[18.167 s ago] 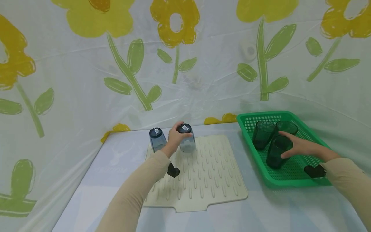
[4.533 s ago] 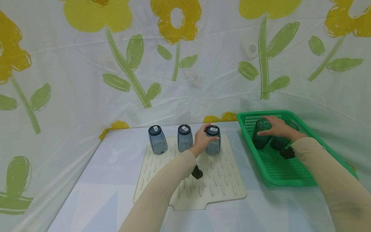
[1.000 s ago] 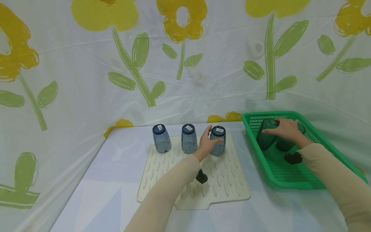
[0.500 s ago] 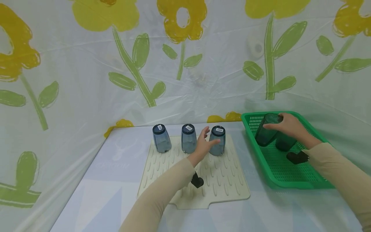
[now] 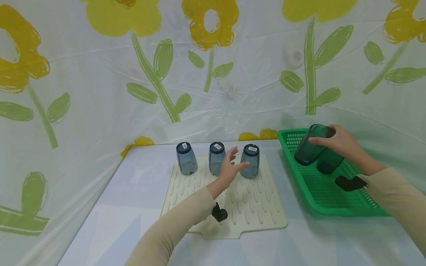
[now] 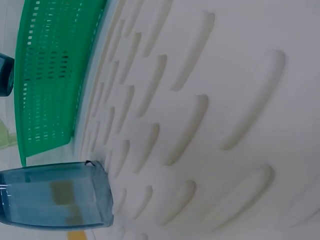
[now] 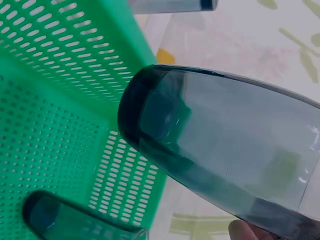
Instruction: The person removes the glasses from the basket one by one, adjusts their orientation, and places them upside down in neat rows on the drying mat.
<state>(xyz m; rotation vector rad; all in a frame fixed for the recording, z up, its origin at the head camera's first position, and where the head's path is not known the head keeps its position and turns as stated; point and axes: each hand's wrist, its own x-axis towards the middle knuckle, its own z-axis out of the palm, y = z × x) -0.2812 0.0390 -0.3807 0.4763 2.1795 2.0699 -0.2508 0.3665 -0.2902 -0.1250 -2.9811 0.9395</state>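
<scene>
My right hand grips a dark tinted drinking glass near its rim, tilted with its mouth up to the right, over the green basket. A second glass stands in the basket behind that hand. In the right wrist view the held glass fills the middle. My left hand holds nothing, its fingers spread, just left of an upturned glass on the cream ribbed mat. Two more upturned glasses, a middle one and a left one, stand along the mat's far edge.
The basket stands on the white table, right of the mat. A flower-printed curtain hangs right behind the table and basket. Each wrist wears a small black camera, one showing below the left hand.
My right hand has raised and tilted the glass from its upright place in the basket. My left hand has let go of the right-hand upturned glass and drawn back to the left.
</scene>
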